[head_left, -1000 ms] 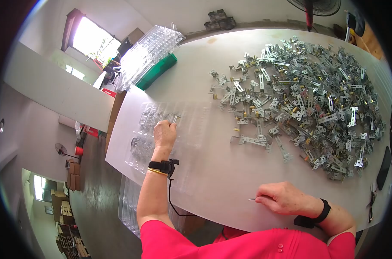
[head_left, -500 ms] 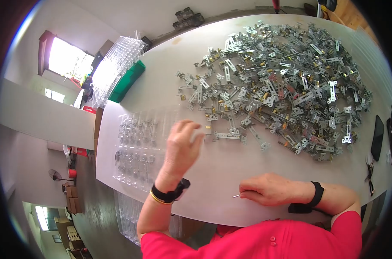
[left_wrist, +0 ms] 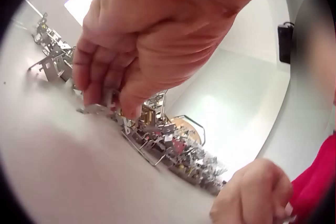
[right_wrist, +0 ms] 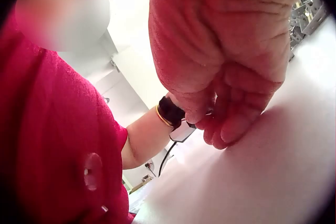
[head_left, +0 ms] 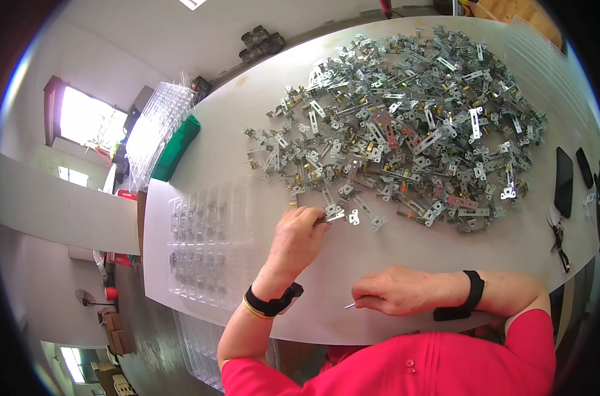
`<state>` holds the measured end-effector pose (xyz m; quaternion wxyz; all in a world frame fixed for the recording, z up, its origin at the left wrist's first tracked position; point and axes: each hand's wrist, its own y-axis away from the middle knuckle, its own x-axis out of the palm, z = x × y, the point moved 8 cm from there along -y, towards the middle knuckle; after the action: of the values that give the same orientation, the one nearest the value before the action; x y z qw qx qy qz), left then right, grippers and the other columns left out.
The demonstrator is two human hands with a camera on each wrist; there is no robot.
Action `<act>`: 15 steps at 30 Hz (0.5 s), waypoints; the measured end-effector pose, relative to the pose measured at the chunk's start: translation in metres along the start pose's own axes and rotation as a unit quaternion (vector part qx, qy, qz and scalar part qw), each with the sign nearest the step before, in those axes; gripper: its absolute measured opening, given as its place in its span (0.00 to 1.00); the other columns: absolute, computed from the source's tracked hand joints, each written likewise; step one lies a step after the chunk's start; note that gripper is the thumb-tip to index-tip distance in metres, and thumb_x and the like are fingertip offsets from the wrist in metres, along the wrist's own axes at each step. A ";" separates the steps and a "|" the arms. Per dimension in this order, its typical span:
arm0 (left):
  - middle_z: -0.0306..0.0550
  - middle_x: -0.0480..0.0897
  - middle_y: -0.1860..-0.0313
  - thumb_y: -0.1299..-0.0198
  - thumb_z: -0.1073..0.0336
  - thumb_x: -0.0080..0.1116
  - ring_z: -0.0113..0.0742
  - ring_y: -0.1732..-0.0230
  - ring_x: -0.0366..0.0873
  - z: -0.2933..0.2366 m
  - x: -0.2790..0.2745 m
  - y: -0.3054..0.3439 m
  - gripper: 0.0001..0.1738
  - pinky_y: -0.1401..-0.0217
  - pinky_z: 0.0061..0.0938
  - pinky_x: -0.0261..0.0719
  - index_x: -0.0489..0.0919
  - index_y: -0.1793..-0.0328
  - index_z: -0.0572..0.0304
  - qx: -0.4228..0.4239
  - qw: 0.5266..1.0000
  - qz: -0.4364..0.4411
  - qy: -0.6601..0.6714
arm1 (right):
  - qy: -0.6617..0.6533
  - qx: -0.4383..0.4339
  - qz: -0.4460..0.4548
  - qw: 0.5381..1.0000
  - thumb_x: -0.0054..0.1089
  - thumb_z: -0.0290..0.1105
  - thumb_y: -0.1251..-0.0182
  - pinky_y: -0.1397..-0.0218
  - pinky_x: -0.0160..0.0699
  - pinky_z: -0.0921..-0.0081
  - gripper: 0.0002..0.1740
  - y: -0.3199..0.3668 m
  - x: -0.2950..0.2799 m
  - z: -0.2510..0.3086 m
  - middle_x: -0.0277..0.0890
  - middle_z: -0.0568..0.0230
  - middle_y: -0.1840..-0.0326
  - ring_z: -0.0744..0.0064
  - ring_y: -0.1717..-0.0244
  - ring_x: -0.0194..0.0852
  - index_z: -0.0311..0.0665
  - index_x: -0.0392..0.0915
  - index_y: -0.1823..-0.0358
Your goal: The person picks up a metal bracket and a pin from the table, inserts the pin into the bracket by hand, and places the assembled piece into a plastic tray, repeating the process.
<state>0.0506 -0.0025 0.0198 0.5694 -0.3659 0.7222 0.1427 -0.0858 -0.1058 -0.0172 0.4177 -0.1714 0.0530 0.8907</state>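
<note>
My left hand [head_left: 295, 239] is at the near left edge of a big pile of metal brackets [head_left: 405, 132]. Its thumb and fingertips pinch a small silver bracket [head_left: 335, 216], seen blurred between them in the left wrist view. Low over the table front, my right hand [head_left: 396, 290] holds a thin silver rod [head_left: 350, 305] whose tip sticks out to the left; the curled fingers hide the rest. Left of my left hand lies a clear plastic tray [head_left: 237, 254] with two rows of metal pieces in its compartments.
Stacked clear trays [head_left: 158, 125] lean by a green bin [head_left: 176, 148] at the back left. On the right side are a black phone [head_left: 563, 181] and pliers [head_left: 559, 244]. More clear trays [head_left: 198, 340] stand below the table's left front edge [head_left: 181, 311].
My left hand has left the clear tray, moved right to the bracket pile and taken hold of a bracket. The right hand keeps its rod. The head view has shifted.
</note>
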 end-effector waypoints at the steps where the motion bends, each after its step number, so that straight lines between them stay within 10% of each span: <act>1: 0.48 0.88 0.61 0.40 0.73 0.70 0.40 0.58 0.86 0.011 0.003 0.001 0.14 0.51 0.34 0.82 0.82 0.48 0.65 -0.085 0.990 0.024 0.110 | 0.006 -0.002 0.009 1.000 0.60 0.37 0.22 0.58 0.79 0.54 0.10 0.000 0.001 0.000 0.80 0.52 0.63 0.46 0.60 0.81 0.38 0.76 0.56; 8: 0.48 0.90 0.62 0.37 0.74 0.70 0.29 0.61 0.87 0.007 0.002 0.003 0.27 0.56 0.24 0.83 0.71 0.36 0.72 -0.269 0.902 0.098 0.323 | -0.035 -0.012 0.035 0.999 0.60 0.37 0.22 0.60 0.78 0.55 0.09 0.006 -0.003 0.005 0.80 0.52 0.67 0.47 0.65 0.80 0.38 0.77 0.57; 15: 0.48 0.88 0.57 0.32 0.75 0.67 0.35 0.57 0.87 -0.019 0.011 -0.001 0.26 0.51 0.28 0.84 0.71 0.32 0.70 -0.212 0.763 0.131 0.596 | -0.131 -0.003 -0.084 0.988 0.62 0.32 0.22 0.63 0.76 0.72 0.05 0.021 -0.087 0.035 0.76 0.63 0.72 0.72 0.69 0.76 0.38 0.79 0.56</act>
<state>0.0369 -0.0192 0.0161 -0.0919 -0.3909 0.9081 0.1188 -0.0601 -0.1742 0.0453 0.4936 -0.0582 -0.0191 0.8675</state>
